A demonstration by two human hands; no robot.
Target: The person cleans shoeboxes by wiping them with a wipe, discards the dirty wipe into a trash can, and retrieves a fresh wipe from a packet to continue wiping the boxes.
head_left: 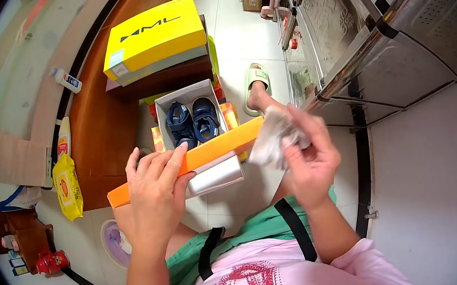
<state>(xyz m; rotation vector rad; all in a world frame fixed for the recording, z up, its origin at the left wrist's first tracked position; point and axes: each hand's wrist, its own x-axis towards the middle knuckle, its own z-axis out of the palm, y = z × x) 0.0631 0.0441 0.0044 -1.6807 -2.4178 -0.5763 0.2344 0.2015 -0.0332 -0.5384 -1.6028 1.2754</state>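
Orange on its long narrow side, the lid (223, 143) is held up above the tiled floor (228, 27), in front of the lap. Its long axis runs slantwise across the body: the left end points toward the near right corner of the brown bench (95, 160) and sits closer to the person, while the right end points forward and to the right. The orange side faces up; a white panel (215, 176) shows below it, on the near side.

The left hand (157, 195) is partly closed and grasps the lid left of its middle, fingers over the orange side and thumb against the near side. The right hand (313, 160) pinches a crumpled, greyish-white cloth (275, 139) between thumb and fingers, and the cloth meets the lid's right end.

Just beyond the lid, an open box (162, 111) holds two dark blue shoes (205, 117) side by side, with orange boxes (230, 115) next to it. Farther off, a closed yellow box (156, 34) lies on a dark brown block (174, 79) by the bench's right edge. Right of the open box, a foot wears a pale green slipper (251, 96). Near the bench's left edge is a yellow pack (67, 189); by its near edge, a purple basin (109, 242) stands on the floor.
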